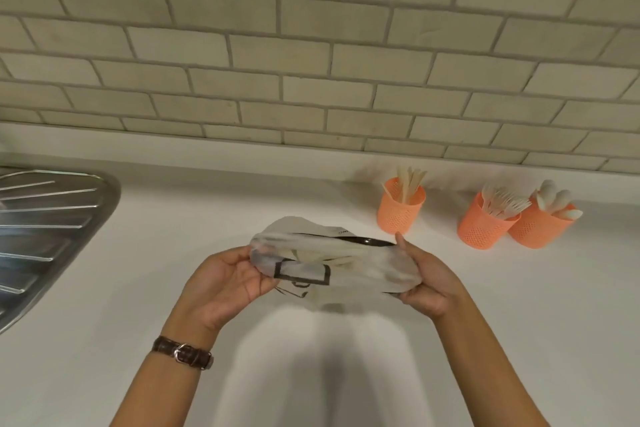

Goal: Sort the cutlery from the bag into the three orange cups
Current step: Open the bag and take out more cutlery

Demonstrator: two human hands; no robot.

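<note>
The bag [332, 263] is held at centre frame above the counter [173, 218]. The left hand [225, 284] pinches its left end and the right hand [426, 274] curls round its right end. The step likely goes best with the opening spread wide and kept level, so pieces come out singly. At right stand the knife cup [400, 215], fork cup [485, 229] and spoon cup [540, 229]. The bag is blurred and cloudy, so the kind and number of pale pieces inside cannot be told.

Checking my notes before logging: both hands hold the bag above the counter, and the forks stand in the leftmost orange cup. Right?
Not quite: the head view shows the forks in the middle orange cup, not the leftmost cup. The left hand and right hand do hold the bag above the counter.
</note>
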